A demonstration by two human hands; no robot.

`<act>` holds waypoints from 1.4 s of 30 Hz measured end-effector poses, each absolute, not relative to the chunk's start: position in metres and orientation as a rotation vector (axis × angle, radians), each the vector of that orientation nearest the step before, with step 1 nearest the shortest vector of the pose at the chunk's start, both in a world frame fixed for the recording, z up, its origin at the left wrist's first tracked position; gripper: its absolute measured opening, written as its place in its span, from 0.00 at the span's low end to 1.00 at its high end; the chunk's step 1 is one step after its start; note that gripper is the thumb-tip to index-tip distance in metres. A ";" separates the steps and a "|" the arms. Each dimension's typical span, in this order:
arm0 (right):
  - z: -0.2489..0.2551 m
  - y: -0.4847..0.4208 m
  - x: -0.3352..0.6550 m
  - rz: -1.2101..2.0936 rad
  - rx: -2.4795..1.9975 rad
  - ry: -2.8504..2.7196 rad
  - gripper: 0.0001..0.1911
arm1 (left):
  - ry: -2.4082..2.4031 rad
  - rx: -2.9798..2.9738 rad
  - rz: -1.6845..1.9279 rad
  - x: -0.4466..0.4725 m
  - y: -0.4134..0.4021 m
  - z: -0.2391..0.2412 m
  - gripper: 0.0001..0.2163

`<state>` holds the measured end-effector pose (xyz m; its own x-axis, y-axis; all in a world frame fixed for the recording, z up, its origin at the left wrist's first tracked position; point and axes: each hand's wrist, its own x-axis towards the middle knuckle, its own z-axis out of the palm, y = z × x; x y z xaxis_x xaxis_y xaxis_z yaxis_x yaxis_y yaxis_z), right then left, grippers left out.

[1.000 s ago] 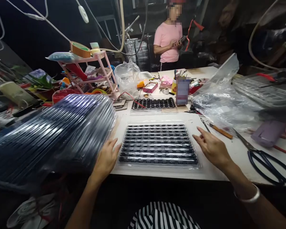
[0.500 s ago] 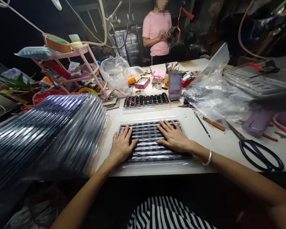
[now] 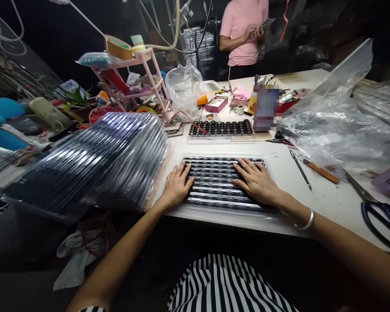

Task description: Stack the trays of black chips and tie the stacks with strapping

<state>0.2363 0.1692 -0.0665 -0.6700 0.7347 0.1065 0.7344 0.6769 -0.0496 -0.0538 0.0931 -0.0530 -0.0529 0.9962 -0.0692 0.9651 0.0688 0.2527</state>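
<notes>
A clear plastic tray lies flat on the white table before me, with rows of small dark parts in it. My left hand rests on the tray's left side, fingers spread. On its right side lies my right hand, palm down with the fingers apart. Neither hand is closed round anything. What the dark parts are is too small to tell. A tall stack of similar filled trays leans to the left of my left hand.
Behind the tray sits another tray of black parts. Scissors, an orange-handled tool and tweezers lie on the right, near crumpled clear plastic bags. A pink rack stands back left. A person in pink stands beyond the table.
My view has turned to the left, so everything sits further right in the picture. Both hands stay spread on the tray, with only slight shifts of the fingers.
</notes>
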 end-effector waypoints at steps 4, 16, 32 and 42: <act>-0.067 0.169 0.236 -0.019 -1.228 -2.774 0.34 | 1.986 2.015 0.150 -0.072 0.105 -0.040 0.26; -0.068 0.169 0.236 -0.030 -1.222 -2.774 0.33 | 2.203 2.123 0.121 -0.032 0.101 -0.039 0.27; -0.046 0.136 0.217 0.096 -0.915 -2.796 0.32 | 1.880 2.183 0.233 -0.014 0.106 -0.049 0.29; -0.061 0.140 0.221 0.070 -0.871 -2.870 0.29 | 1.789 1.881 0.677 -0.095 0.046 -0.018 0.16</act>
<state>0.2209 0.1401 -0.0611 -0.8222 0.5561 0.1217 0.5496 0.8311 -0.0851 -0.0954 0.0458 -0.0180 0.0360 0.9985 0.0402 0.7752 -0.0533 0.6295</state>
